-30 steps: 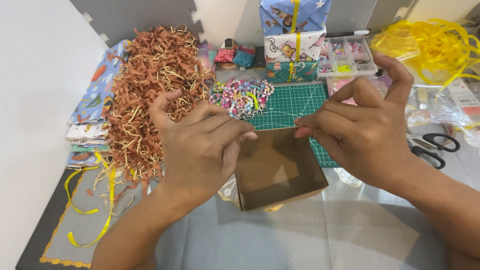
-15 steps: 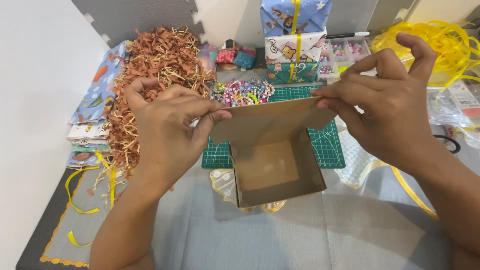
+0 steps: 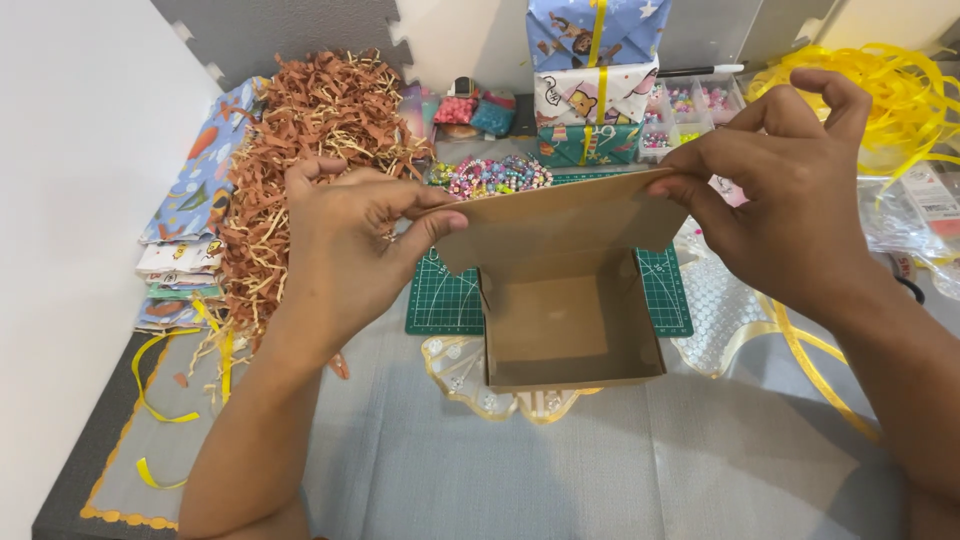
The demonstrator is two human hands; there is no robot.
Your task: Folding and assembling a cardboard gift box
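Holding open: brown cardboard box [image 3: 570,320], at the middle of the desk, base half on the green cutting mat [image 3: 445,300] and half on the grey cloth [image 3: 560,470]. Lid flap [image 3: 560,222] raised and stretched flat toward the far edge, now lifted clear of the mouth where a second ago it lay folded low at the rim; interior fully exposed and bare, nothing inside.

Left hand [image 3: 350,245]: thumb and forefinger pinched shut on the left corner of the flap, other fingers curled behind it.
Right hand [image 3: 790,200]: thumb and fingertips clamped on the right corner of the flap, forefinger arched above.

Judged: box opened and squared, ready to take contents; none loaded yet.

Surrounding stock:
- Brown and cream shredded paper filler [image 3: 310,170], large heap, left side, just beside the left hand.
- Folded patterned wrapping sheets [image 3: 185,230], stacked at the left edge.
- Beaded bracelets [image 3: 490,175], multicoloured pile, behind the flap on the mat.
- Wrapped parcels [image 3: 590,80], three stacked, tied with yellow ribbon, far edge.
- Clear bead organiser [image 3: 700,105], beside the parcels.
- Loose yellow ribbon [image 3: 900,90], tangled, far right corner; further strands [image 3: 165,400] at the near left.
- Bubble wrap [image 3: 715,310], right of the box.
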